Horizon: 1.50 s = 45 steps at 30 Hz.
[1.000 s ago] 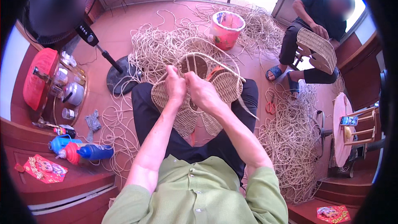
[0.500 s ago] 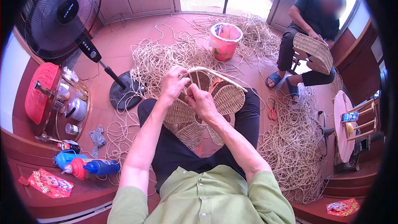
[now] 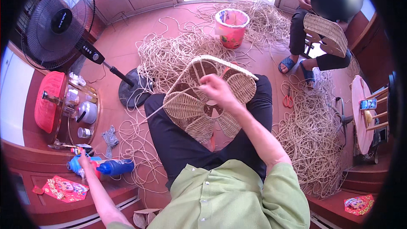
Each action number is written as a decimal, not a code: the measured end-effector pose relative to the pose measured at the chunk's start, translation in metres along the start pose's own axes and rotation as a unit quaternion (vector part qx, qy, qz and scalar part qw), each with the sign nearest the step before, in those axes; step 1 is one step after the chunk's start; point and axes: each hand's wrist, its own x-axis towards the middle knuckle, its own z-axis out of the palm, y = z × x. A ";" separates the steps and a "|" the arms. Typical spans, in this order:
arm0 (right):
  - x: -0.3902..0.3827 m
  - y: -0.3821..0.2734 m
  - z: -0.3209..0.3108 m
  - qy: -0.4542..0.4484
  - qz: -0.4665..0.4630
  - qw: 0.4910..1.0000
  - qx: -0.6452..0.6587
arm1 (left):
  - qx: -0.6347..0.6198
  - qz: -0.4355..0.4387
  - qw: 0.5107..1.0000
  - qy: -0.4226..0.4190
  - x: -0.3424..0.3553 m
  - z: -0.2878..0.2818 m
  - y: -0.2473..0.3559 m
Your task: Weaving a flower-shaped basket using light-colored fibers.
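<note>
A woven panel point(image 3: 199, 130) with petal-shaped sections and open gaps rests across my thighs, its corded rim on the far side. My right hand point(image 3: 218, 91) is over its upper middle, fingertips pinched where a pale cord point(image 3: 171, 102) meets the upright strands. From there the cord runs taut down to the left, in line with my left hand point(image 3: 86, 161). That arm is stretched far out, its fingers closed at the cord's far end, beside the blue and red bottles point(image 3: 115, 167). The grip of the left fingers is small and partly unclear.
Heaps of loose cord point(image 3: 169, 55) lie beyond my knees and on the right point(image 3: 305, 144). Red scissors point(image 3: 288, 99) are near my right knee. Around me are a pink bucket point(image 3: 232, 32), a standing fan point(image 3: 61, 23) and a seated person point(image 3: 324, 0) with another woven piece.
My left hand has swung from the panel far out to the left, drawing the cord straight. The right hand stays at the panel, its fingers shifted slightly. The view has tilted a little.
</note>
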 end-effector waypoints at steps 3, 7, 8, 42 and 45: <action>-0.030 0.003 -0.093 0.160 0.046 0.960 0.225 | 0.176 0.251 0.945 -0.111 -0.058 0.041 -0.026; -0.100 0.000 -0.215 0.287 0.014 0.929 0.234 | 0.069 0.436 0.821 -0.362 -0.318 0.127 0.073; -0.110 -0.011 -0.231 0.288 0.003 0.934 0.214 | 0.027 0.498 0.757 -0.421 -0.363 0.148 0.080; 0.013 -0.026 -0.008 0.116 -0.125 0.937 -0.306 | 0.089 0.577 0.716 -0.382 -0.536 0.248 0.094; 0.002 -0.028 -0.038 0.068 -0.002 0.986 0.153 | -0.162 0.412 0.738 -0.509 -0.525 0.246 0.116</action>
